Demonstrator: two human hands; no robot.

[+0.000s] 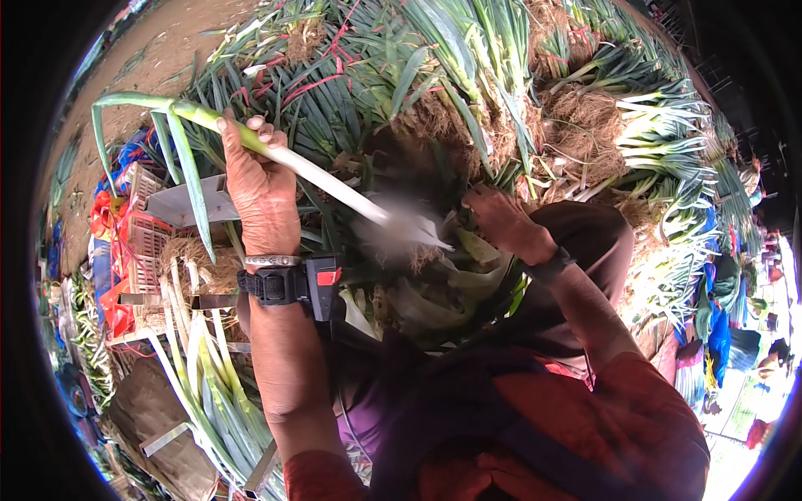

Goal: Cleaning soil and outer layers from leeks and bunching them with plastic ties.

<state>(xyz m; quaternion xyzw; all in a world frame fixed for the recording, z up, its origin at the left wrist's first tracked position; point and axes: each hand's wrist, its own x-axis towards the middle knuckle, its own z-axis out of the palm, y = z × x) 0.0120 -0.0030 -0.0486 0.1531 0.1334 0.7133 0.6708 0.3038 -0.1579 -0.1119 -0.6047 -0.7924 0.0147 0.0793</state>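
Observation:
A long green onion slants across the middle, its green leaves bent over at the upper left and its white stalk pointing down to the right. My left hand is closed around it where the green turns white. Loose white skin and roots show at its lower end, partly blurred by a hazy spot in the picture. To the right of that end is my right hand, apart from the stalk, with curled fingers in shade; what they hold, if anything, is hidden. Pale stripped leaves lie below, between my legs.
Bundles of green onions, some with red ties, are heaped in front and to the right with brown roots. More green onions lie at my left, across a metal-edged rack beside a pale plastic crate. Bare ground shows at the far left.

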